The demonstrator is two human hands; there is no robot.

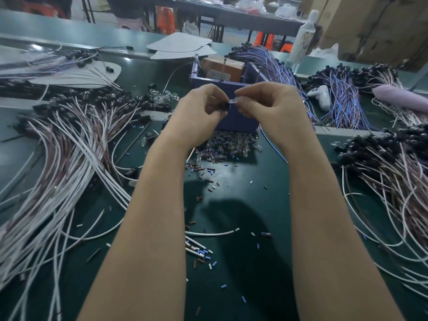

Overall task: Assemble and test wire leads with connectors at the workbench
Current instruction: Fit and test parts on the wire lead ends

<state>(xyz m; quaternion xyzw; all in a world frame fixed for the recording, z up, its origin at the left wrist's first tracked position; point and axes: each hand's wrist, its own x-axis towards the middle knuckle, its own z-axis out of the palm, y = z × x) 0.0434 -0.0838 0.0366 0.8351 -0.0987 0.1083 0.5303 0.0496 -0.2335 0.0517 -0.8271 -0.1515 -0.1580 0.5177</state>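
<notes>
Both hands are raised above the middle of the green bench, in front of a blue box (238, 122). My left hand (199, 114) pinches a small black connector (224, 107). My right hand (268, 105) pinches a small clear part (232, 101) whose tip meets the black connector. A blue wire (274, 149) hangs down under my right wrist; where it ends is hidden. A heap of clear parts (231, 144) lies at the foot of the blue box.
White and brown leads with black ends fan out at left (69, 158) and right (393, 172). Blue-purple leads (342, 98) lie behind at right, beside a white handheld device (320, 96). Cut insulation bits (203, 253) litter the mat. A cardboard box (223, 67) stands inside the blue box.
</notes>
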